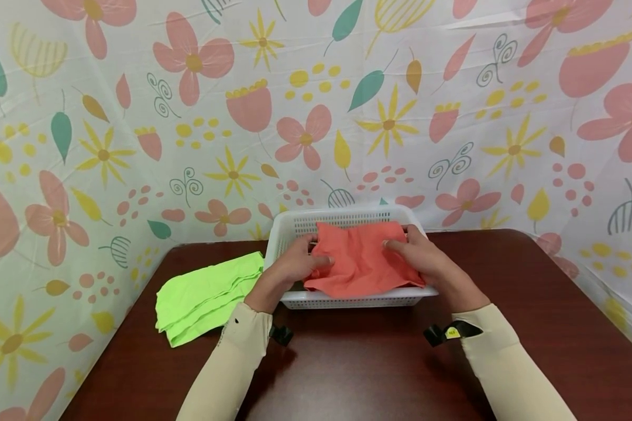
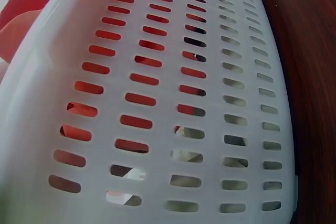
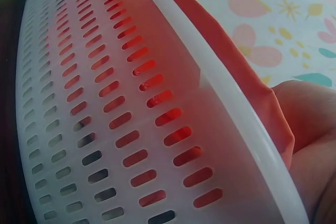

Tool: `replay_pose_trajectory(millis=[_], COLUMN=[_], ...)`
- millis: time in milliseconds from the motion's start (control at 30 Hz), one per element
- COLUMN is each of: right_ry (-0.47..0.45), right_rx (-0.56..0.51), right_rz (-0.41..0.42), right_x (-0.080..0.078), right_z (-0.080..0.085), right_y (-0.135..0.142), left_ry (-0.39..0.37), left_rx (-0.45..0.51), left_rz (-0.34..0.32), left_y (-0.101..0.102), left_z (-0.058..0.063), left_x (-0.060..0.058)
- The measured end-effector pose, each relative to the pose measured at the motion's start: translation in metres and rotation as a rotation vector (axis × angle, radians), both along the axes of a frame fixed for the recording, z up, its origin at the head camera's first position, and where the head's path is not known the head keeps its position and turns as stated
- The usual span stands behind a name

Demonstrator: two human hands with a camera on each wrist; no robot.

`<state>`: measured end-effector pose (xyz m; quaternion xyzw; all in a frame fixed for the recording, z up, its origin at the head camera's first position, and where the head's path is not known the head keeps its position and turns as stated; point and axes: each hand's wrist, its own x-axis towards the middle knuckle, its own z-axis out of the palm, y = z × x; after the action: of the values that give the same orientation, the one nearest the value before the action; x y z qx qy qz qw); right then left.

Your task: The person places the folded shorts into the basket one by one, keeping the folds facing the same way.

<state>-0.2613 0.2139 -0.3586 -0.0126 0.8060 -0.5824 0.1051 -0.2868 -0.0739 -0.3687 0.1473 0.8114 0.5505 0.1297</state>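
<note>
A folded red-orange cloth (image 1: 360, 260) lies in the white plastic basket (image 1: 347, 303), its near edge resting over the front rim. My left hand (image 1: 296, 261) grips the cloth's left side, thumb on top and fingers round the edge. At the opposite side, my right hand (image 1: 420, 251) holds it the same way, thumb on the upper face. Through the slotted basket wall (image 2: 215, 119) in the left wrist view, red fabric shows inside. The right wrist view has the cloth (image 3: 210, 30) rising above the rim beside part of my right hand (image 3: 310, 124).
Left of the basket, a folded lime-green cloth (image 1: 205, 298) lies on the dark brown table (image 1: 358, 368). Behind the table hangs a white flower-patterned sheet (image 1: 316, 76). A black strap (image 1: 281, 335) sits at the left cuff, another strap (image 1: 436, 335) at the right.
</note>
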Motion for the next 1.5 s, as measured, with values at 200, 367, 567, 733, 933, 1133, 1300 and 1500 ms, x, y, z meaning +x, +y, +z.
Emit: replay_pose_trajectory(millis=[200, 367, 567, 733, 933, 1133, 1300, 1500], right_ry=[0.016, 0.029, 0.029, 0.040, 0.042, 0.041, 0.047, 0.049], right_rx=[0.035, 0.071, 0.113, 0.178, 0.176, 0.195, 0.250, 0.276], right_rz=[0.003, 0.019, 0.019, 0.023, 0.049, 0.085, 0.097, 0.113], right_x=[0.001, 0.001, 0.000, 0.002, 0.006, 0.008, 0.009, 0.011], right_z=[0.001, -0.001, -0.002, 0.003, 0.009, 0.009, 0.012, 0.012], right_y=[0.000, 0.000, 0.001, 0.000, 0.001, 0.001, 0.001, 0.001], left_ry=[-0.019, -0.040, -0.045, -0.023, -0.013, -0.030, -0.035, -0.010], left_rx=[-0.034, -0.064, -0.069, -0.069, -0.072, -0.068, -0.053, -0.062], left_rz=[0.002, 0.013, 0.022, 0.012, 0.006, 0.005, -0.003, -0.011], left_y=[0.001, 0.002, 0.002, 0.002, 0.002, 0.002, 0.002, 0.001], left_z=[0.001, 0.001, 0.000, 0.000, -0.001, -0.002, -0.001, -0.003], left_x=[-0.001, 0.000, 0.001, 0.001, 0.000, 0.000, 0.000, 0.001])
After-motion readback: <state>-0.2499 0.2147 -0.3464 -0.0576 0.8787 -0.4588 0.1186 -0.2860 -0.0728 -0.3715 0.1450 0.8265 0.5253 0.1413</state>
